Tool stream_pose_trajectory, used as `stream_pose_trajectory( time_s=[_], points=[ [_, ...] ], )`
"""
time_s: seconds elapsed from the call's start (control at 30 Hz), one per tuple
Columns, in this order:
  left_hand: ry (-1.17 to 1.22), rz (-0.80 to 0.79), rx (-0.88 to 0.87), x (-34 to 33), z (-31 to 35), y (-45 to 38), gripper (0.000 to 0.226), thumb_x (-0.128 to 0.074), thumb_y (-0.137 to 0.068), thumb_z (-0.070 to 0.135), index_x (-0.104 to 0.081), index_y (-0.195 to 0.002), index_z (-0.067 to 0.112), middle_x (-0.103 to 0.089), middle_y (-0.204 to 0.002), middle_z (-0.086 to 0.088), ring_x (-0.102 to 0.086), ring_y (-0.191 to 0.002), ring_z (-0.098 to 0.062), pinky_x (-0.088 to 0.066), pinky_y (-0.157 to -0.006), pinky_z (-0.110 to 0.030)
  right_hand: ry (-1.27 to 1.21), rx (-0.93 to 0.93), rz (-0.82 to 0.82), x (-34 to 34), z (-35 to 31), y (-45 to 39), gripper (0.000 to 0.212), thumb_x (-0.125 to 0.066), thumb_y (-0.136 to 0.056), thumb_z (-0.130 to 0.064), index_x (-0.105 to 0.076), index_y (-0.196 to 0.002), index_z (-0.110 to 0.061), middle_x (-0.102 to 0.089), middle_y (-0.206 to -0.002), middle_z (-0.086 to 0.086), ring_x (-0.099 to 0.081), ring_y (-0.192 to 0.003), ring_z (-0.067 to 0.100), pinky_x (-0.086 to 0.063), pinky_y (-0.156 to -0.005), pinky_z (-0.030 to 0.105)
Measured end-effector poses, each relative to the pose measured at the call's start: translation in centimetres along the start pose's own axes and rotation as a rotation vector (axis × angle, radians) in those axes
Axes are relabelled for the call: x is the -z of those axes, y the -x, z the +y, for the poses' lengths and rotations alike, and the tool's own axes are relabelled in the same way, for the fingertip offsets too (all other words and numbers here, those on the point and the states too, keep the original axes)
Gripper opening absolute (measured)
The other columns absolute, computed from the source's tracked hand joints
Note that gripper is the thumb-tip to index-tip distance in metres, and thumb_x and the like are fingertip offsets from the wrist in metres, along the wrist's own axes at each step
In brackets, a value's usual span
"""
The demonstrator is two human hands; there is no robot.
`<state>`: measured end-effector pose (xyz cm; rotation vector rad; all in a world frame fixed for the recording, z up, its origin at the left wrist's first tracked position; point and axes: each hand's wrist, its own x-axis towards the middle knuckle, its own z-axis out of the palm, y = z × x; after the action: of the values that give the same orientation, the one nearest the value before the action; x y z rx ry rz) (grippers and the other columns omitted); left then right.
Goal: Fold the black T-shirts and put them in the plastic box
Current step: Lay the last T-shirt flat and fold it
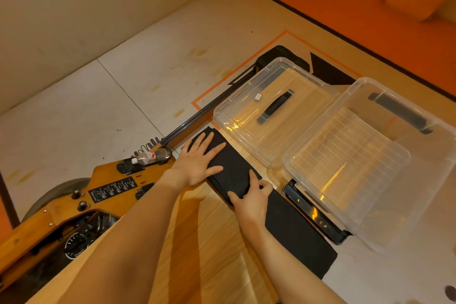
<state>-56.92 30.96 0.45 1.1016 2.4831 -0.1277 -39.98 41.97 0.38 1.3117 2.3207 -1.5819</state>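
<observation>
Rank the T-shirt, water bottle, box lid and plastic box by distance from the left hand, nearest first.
1. T-shirt, under the left hand.
2. Water bottle, just to its left.
3. Box lid, beyond and right.
4. Plastic box, far right.

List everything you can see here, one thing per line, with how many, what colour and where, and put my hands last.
black T-shirt: one, black, folded into a long strip on the wooden table
plastic box: one, clear, empty, right of the shirt
box lid: one, clear with a black handle, beside the box on its far left
water bottle: one, clear with a white cap, lying left of the table
left hand: flat on the shirt's far part
right hand: pinching the folded edge
</observation>
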Motion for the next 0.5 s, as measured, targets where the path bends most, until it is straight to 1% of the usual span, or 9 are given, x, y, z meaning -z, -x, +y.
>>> stream_pose_trajectory(
  time_s=[0.1,0.17,0.27,0.3,0.4,0.47,0.5],
  points=[
    [-0.004,0.001,0.005,-0.1,-0.1,0.0,0.075,-0.006,-0.081,0.077,0.012,-0.148,0.047,0.016,-0.161,0.001,0.017,-0.147,-0.022,0.008,-0.118,-0.048,-0.005,0.007,-0.017,0.1,0.2,-0.2,0.086,-0.078,-0.083,-0.02,-0.029,-0.153,-0.023,-0.025,-0.135,0.001,-0.058,-0.104,0.017,-0.053,-0.095,0.029],
    [-0.01,-0.001,0.009,0.1,0.1,0.0,0.073,-0.012,-0.085,0.075,0.01,-0.149,0.046,0.015,-0.161,0.001,0.016,-0.148,-0.022,0.007,-0.118,-0.048,-0.011,0.005,-0.021,0.1,0.2,-0.2,0.087,-0.079,-0.083,-0.02,-0.029,-0.153,-0.023,-0.025,-0.135,0.001,-0.058,-0.104,0.017,-0.053,-0.094,0.029],
    [0.016,0.014,0.009,0.7,0.5,0.4,0.07,-0.023,-0.091,0.07,0.004,-0.15,0.044,0.011,-0.162,0.0,0.013,-0.148,-0.024,0.006,-0.118,-0.048,-0.033,0.005,-0.026,0.4,0.0,0.1,0.087,-0.08,-0.082,-0.023,-0.029,-0.153,-0.024,-0.026,-0.136,0.001,-0.058,-0.104,0.018,-0.053,-0.095,0.032],
    [0.032,0.029,0.007,0.9,0.7,0.7,0.069,-0.025,-0.092,0.069,0.001,-0.151,0.043,0.009,-0.162,0.0,0.012,-0.148,-0.024,0.005,-0.118,-0.048,-0.05,0.013,-0.024,0.6,0.0,0.3,0.086,-0.079,-0.082,-0.024,-0.03,-0.152,-0.024,-0.026,-0.136,0.0,-0.058,-0.101,0.015,-0.053,-0.093,0.029],
    [0.098,0.089,0.015,1.5,1.9,2.0,0.065,-0.029,-0.095,0.064,-0.007,-0.152,0.041,0.002,-0.163,0.0,0.007,-0.149,-0.023,0.002,-0.118,-0.047,-0.1,0.057,0.005,1.2,0.1,1.1,0.08,-0.077,-0.085,-0.025,-0.032,-0.151,-0.024,-0.03,-0.135,-0.001,-0.056,-0.093,0.01,-0.045,-0.077,0.01],
    [0.138,0.143,0.035,1.8,3.0,3.0,0.061,-0.033,-0.097,0.058,-0.014,-0.152,0.039,-0.005,-0.162,0.001,0.001,-0.149,-0.022,-0.002,-0.119,-0.045,-0.104,0.092,0.04,1.6,0.4,1.8,0.072,-0.074,-0.087,-0.025,-0.037,-0.149,-0.022,-0.032,-0.135,-0.001,-0.056,-0.093,0.008,-0.042,-0.07,0.005],
    [0.151,0.175,0.041,1.8,3.7,3.6,0.059,-0.036,-0.098,0.054,-0.018,-0.152,0.037,-0.01,-0.162,0.0,-0.004,-0.149,-0.022,-0.005,-0.119,-0.043,-0.105,0.105,0.057,1.9,0.6,2.2,0.067,-0.072,-0.089,-0.025,-0.04,-0.147,-0.021,-0.033,-0.135,-0.002,-0.056,-0.093,0.008,-0.042,-0.071,0.005]
  ],
)
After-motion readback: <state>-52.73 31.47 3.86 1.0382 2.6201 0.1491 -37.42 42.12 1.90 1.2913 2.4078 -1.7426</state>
